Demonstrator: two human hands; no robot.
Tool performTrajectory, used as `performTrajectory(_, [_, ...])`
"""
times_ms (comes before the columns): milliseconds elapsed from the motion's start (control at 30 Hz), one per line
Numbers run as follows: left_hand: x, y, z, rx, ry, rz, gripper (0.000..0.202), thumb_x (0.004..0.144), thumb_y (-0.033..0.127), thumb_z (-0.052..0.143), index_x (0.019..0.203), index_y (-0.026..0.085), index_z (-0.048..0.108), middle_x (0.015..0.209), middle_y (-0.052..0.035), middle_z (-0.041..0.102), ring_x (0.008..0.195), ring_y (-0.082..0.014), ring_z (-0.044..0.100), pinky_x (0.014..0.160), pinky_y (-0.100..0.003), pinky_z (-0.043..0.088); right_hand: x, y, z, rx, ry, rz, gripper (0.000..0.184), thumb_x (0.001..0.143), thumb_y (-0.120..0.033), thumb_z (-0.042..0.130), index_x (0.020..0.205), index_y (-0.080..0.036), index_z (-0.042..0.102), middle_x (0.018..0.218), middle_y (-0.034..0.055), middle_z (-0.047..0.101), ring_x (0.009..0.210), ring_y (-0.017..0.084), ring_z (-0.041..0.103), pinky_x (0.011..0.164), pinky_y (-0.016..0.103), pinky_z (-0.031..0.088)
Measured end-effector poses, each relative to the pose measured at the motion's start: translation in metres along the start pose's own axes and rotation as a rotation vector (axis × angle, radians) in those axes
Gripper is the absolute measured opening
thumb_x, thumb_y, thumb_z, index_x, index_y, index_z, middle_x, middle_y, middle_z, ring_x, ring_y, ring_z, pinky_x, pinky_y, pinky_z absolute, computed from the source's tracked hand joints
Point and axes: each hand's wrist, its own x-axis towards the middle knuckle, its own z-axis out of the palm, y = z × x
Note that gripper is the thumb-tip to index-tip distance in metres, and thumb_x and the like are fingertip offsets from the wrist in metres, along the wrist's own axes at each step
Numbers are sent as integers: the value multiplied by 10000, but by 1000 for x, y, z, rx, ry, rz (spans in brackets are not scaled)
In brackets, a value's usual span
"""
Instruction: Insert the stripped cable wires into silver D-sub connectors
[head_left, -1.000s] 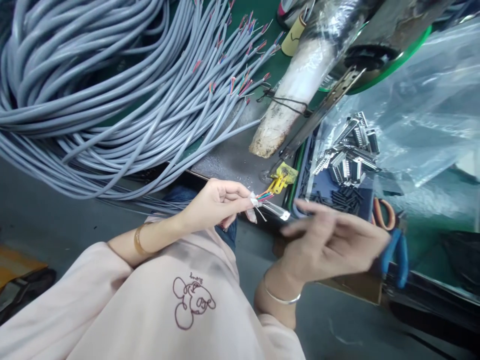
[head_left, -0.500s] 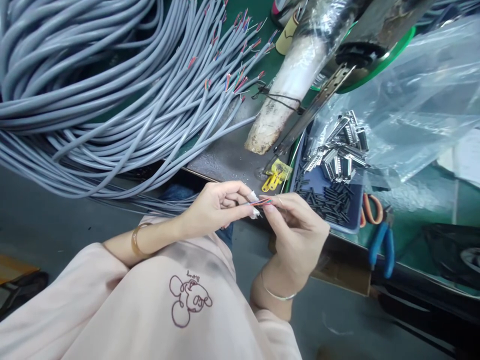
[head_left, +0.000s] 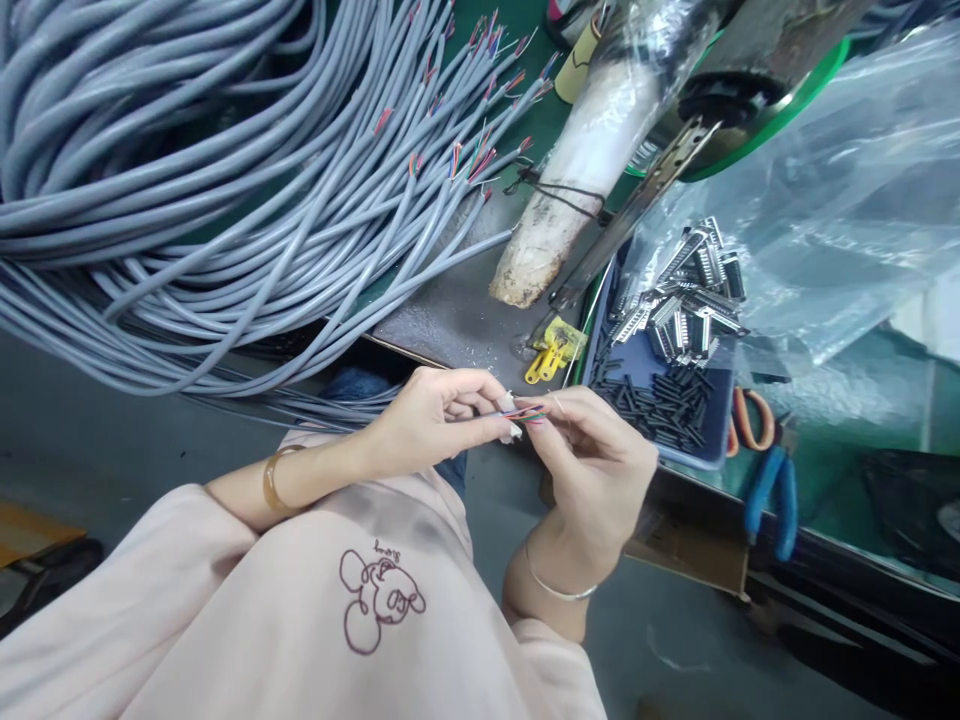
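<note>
Head view: left hand (head_left: 427, 420), right hand (head_left: 600, 470) on coloured wires (head_left: 529, 412); sweatshirt script (head_left: 388, 552) illegible.

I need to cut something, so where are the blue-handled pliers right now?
In the head view, the blue-handled pliers lie at the right on the green workbench, just below the orange-handled scissors and right of the dark blue plastic tray.

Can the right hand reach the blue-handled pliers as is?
Probably yes: the blue-handled pliers lie uncovered right of the right hand, nothing between. But that hand pinches the thin coloured wires, so it would have to let go.
</note>
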Motion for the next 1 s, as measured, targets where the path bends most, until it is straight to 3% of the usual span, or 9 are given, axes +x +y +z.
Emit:
performTrajectory(300, [-1,-3,1,188,15,82,126,806,249,745,806,147,671,660,-4,663,569,-87,558,526,-185,445,1,-3,0,-9,-35,71,84,823,-211,722,743,-214,749,662,-20,613,517,75,463,443,207,318])
performTrajectory(467, [-5,-9,2,387,129,319,65,866,213,677,844,151,671,674,14,664,526,-60,491,505,-173,402,-2,-6,4,18,-25,86,101,834,-208,708,733,-204,706,640,-42,564,494,67,419,446,214,312])
performTrajectory(633, [-6,-12,3,478,201,518,60,873,160,634,827,162,672,690,13,656,517,-54,448,489,-176,365,-10,-6,11,-101,64,-35,104,865,-193,714,764,-210,699,668,-40,602,509,69,488,448,212,329])
performTrajectory(733, [-4,-10,3,366,245,473,55,836,161,656,782,157,665,719,-10,674,524,-58,460,483,-182,373,-10,-4,16,-33,333,-170,36,912,-242,674,917,-222,703,597,-69,561,430,73,485,411,210,343])
performTrajectory(833, [-3,-8,3,208,295,340,102,805,208,697,737,154,645,674,0,627,503,-53,438,461,-181,366,-9,0,19,-15,589,-298,120,955,-257,639,1071,-235,652,558,-98,566,355,75,474,364,201,336])
performTrajectory(900, [-2,-6,3,131,318,285,125,779,230,721,726,154,636,670,2,618,505,-52,452,461,-175,378,-11,3,21,-73,618,-322,114,950,-221,665,1062,-226,642,659,-66,687,416,90,587,376,197,404])
performTrajectory(1000, [-3,-2,3,56,314,264,125,749,224,735,729,153,635,705,-6,645,505,-43,478,464,-161,399,-17,8,23,-72,493,-250,95,912,-147,709,962,-196,646,870,-4,785,595,118,728,499,206,556])
